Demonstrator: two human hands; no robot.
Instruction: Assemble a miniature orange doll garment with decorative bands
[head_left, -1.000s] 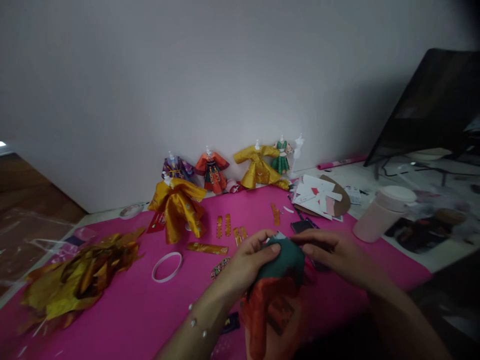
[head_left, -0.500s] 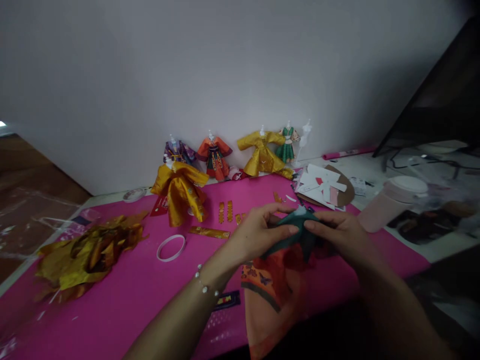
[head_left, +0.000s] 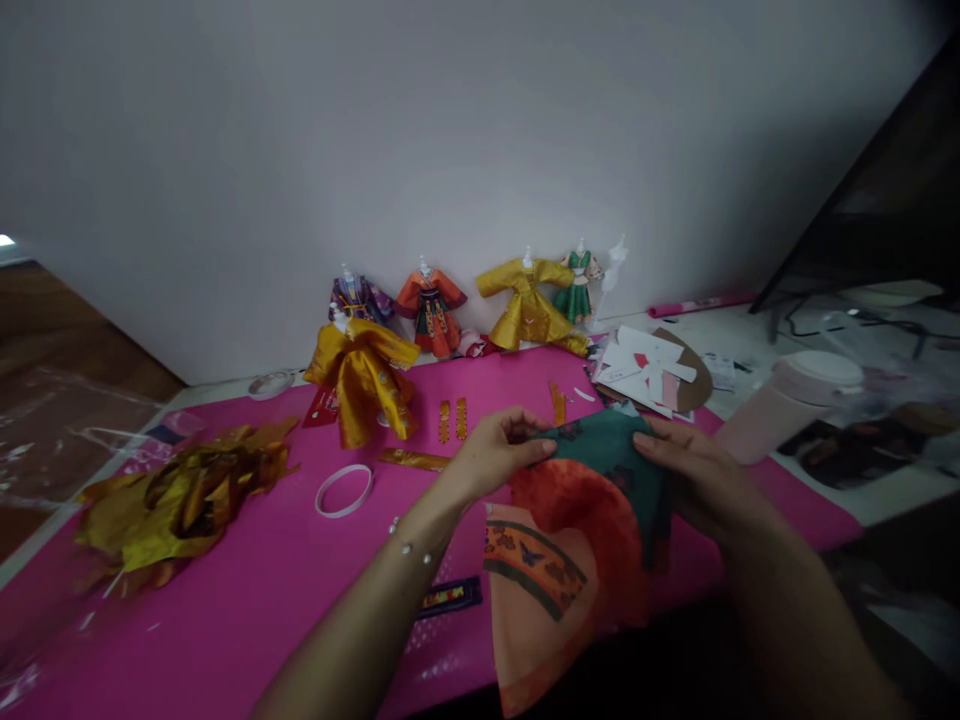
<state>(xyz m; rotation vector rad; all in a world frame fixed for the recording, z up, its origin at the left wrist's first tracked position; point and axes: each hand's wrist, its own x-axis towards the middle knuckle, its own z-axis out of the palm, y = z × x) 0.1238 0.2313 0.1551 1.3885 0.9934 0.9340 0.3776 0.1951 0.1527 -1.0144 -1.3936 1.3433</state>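
Between my hands a piece of dark green patterned fabric (head_left: 600, 445) is spread out. My left hand (head_left: 504, 450) pinches its left edge between thumb and fingers. Over on the other side, my right hand (head_left: 686, 465) grips the fabric near its upper right part. Red-orange cloth (head_left: 577, 495) shows just under the green piece. A peach fabric piece (head_left: 532, 620) with a butterfly-patterned band lies below, reaching the table's front edge. A dark strip with a yellow and red pattern (head_left: 450, 596) rests beside my left forearm.
Small dress forms in doll outfits stand along the wall, including a golden-yellow robe (head_left: 360, 380) and an orange one (head_left: 429, 305). Golden fabric scraps (head_left: 180, 500) pile up at left. A white tape ring (head_left: 343, 491), white paper pieces (head_left: 637, 365) and a pink tumbler (head_left: 787, 405) surround the hands.
My hands have moved apart, and the green fabric, bunched before, is now spread flatter. More of the red-orange cloth beneath it shows.
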